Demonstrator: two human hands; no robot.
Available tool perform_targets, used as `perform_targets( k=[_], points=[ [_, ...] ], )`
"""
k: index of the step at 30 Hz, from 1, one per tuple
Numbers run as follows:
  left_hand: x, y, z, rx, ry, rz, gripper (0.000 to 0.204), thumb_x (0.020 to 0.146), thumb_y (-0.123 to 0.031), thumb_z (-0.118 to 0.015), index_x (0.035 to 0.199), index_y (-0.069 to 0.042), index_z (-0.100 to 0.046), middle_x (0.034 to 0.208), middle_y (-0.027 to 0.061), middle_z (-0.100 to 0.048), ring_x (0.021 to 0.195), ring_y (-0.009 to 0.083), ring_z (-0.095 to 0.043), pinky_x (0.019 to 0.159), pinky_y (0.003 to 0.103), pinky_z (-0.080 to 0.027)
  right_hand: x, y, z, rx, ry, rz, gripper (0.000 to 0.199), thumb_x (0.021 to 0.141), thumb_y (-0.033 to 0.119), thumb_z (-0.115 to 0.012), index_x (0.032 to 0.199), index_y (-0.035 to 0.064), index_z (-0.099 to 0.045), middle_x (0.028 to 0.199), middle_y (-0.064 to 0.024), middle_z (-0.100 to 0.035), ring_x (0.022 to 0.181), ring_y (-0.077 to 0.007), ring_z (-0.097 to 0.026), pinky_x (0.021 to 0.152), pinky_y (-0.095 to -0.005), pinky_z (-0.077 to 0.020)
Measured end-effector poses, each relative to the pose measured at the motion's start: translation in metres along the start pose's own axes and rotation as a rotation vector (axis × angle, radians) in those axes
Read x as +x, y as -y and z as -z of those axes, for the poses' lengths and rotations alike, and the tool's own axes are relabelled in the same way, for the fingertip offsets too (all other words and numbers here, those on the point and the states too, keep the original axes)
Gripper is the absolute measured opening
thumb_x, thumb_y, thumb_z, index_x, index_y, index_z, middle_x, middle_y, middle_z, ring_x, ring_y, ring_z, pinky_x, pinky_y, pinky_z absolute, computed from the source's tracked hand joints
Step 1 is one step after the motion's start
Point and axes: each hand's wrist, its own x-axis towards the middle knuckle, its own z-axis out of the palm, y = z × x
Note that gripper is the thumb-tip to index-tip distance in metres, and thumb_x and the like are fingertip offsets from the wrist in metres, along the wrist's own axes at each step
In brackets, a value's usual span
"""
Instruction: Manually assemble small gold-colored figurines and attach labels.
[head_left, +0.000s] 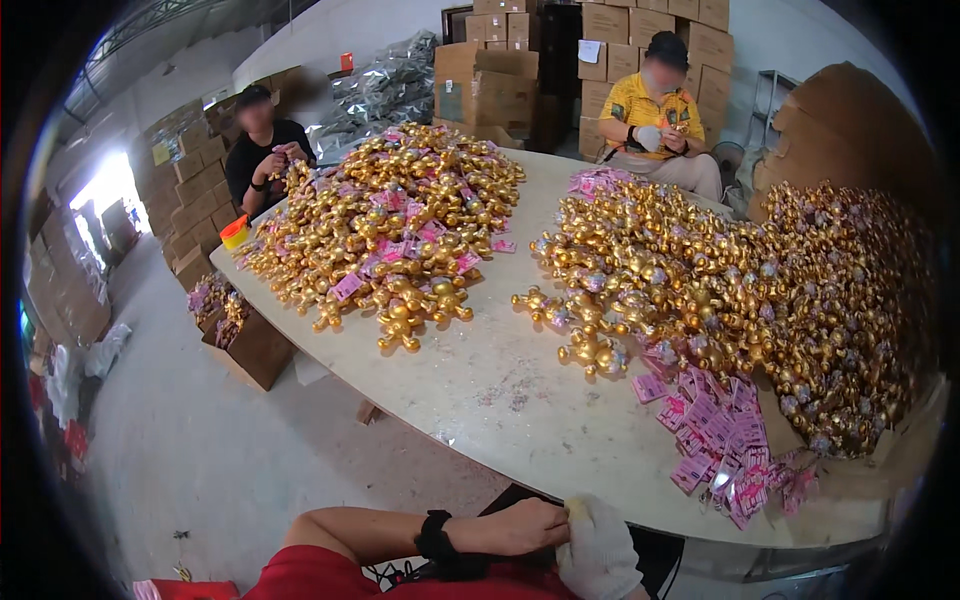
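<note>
Hands together below table (pixel 520 400) edge: bare left hand (pixel 525 527) touching gloved right hand (pixel 598 553)

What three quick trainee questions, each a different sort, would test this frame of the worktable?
1. True or false: the wearer's right hand wears a white glove.
2. Multiple choice: the pink tags lie A) on the floor, B) on the table near the right-hand pile of gold toys, C) inside a carton.
3. Fill in: the left hand is bare, with a black ____ at its wrist.

Key: 1 true; 2 B; 3 band. The left hand's fingers touch the glove's cuff end.
</note>
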Motion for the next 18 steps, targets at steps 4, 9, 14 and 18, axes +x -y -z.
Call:
perform_targets(
  k=[4,9,14,18],
  points=[
    [-0.001,0.012,-0.005,-0.051,0.031,0.086,0.032,0.087,-0.027,-0.05,0.078,0.003,-0.057,0.067,0.0203,-0.059,0.064,0.0363,-0.059,0.062,0.041,-0.048,-0.004,0.002,-0.002,-0.044,0.161,-0.067,0.052,0.07,0.018,-0.062,0.115,-0.0021,-0.047,0.103,-0.0201,-0.054,0.091,-0.0372,-0.053,0.077,-0.0442,-0.0449],
    [-0.008,-0.002,0.006,-0.137,-0.007,0.172,0.03,0.083,-0.03,-0.057,0.083,0.0,-0.06,0.068,0.0181,-0.059,0.063,0.0332,-0.059,0.06,0.039,-0.047,-0.001,-0.002,-0.001,-0.036,0.228,-0.051,0.032,0.073,0.022,-0.063,0.097,0.0041,-0.051,0.088,-0.0138,-0.054,0.081,-0.0322,-0.054,0.066,-0.0418,-0.0449],
    [-0.011,0.009,0.011,-0.015,0.056,0.11,0.029,0.085,-0.03,-0.059,0.084,-0.001,-0.059,0.069,0.016,-0.057,0.064,0.0284,-0.057,0.061,0.038,-0.044,0.009,0.006,0.007,0.09,0.25,-0.052,0.026,0.076,0.023,-0.062,0.091,0.0055,-0.051,0.082,-0.014,-0.052,0.077,-0.0316,-0.053,0.065,-0.0407,-0.0445],
    [-0.015,0.018,0.014,-0.069,0.081,0.001,0.03,0.086,-0.031,-0.06,0.082,-0.001,-0.058,0.066,0.015,-0.055,0.062,0.0265,-0.055,0.057,0.037,-0.042,0.004,-0.005,-0.002,0.125,0.216,0.055,0.02,0.079,0.021,-0.06,0.087,0.0052,-0.051,0.08,-0.0131,-0.053,0.076,-0.0319,-0.053,0.064,-0.0412,-0.0441]
  ],
)
